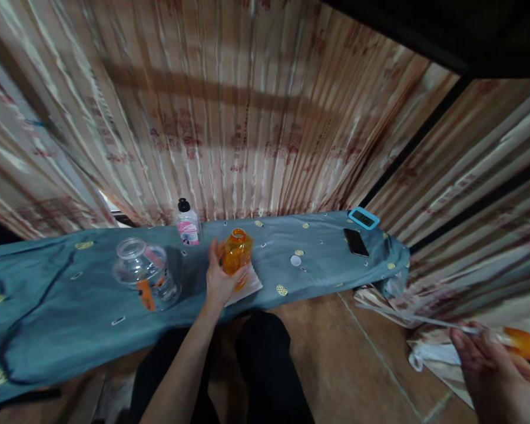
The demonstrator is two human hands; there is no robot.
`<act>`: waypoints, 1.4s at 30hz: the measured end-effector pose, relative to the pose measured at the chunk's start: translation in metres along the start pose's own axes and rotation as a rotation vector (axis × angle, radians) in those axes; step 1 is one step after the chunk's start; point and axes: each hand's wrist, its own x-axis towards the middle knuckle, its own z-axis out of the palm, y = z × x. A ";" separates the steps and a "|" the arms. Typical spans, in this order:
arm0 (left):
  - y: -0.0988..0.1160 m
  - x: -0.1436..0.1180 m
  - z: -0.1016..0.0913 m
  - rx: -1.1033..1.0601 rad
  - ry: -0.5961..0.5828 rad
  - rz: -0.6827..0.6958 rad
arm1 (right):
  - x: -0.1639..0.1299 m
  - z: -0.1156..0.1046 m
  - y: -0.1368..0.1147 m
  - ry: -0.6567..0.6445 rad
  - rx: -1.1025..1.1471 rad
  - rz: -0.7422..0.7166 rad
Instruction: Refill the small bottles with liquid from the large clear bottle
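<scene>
Largest in my view is the pleated beige-and-red patterned curtain (247, 147), hanging behind the long counter (88, 321) draped in blue-green cloth printed with pineapples. Toward the counter's left, I have a wide clear plastic jar (148, 274) with an orange label; its mouth is uncovered.

Away from the counter, low at the right, the right hand (490, 359) has its fingers closed on an orange-ended piece with a long, thin pale tube (525, 343), pinched near the middle, probably so both ends stay free.

The faceted translucent orange bottle (239, 250) is at mid-counter, open neck upward. The left hand (221, 280) grips it from the near left, fingers and thumb on opposite sides, I'd judge to steady it. White paper (251, 282) lies at its base, perhaps to catch drips.

Behind stands a clear bottle with a black cap and pink label (188, 227). Farther right are a black phone (356, 242), a blue-framed digital timer (363, 218) and a small white disc (295, 260), all well apart from both hands.
</scene>
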 end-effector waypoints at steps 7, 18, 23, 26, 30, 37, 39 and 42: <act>-0.009 -0.005 0.003 0.104 -0.064 -0.050 | -0.049 0.103 -0.034 -0.269 0.360 0.395; -0.016 -0.006 0.003 0.010 -0.072 -0.025 | -0.104 0.234 -0.050 -0.897 0.461 0.186; -0.018 -0.007 0.005 -0.023 -0.073 -0.033 | -0.125 0.250 -0.058 -1.035 0.400 0.101; -0.018 -0.007 0.005 -0.010 -0.072 -0.047 | -0.131 0.256 -0.067 -1.067 0.396 0.052; -0.020 -0.007 0.006 -0.015 -0.083 -0.058 | -0.135 0.262 -0.078 -1.108 0.385 -0.014; -0.019 -0.007 0.004 -0.019 -0.094 -0.046 | -0.156 0.273 -0.042 -1.290 0.248 -0.053; -0.018 -0.007 0.003 -0.029 -0.100 -0.037 | -0.168 0.276 -0.016 -1.364 0.198 -0.069; -0.017 -0.007 0.003 -0.046 -0.101 -0.032 | -0.185 0.278 0.020 -1.431 0.139 -0.083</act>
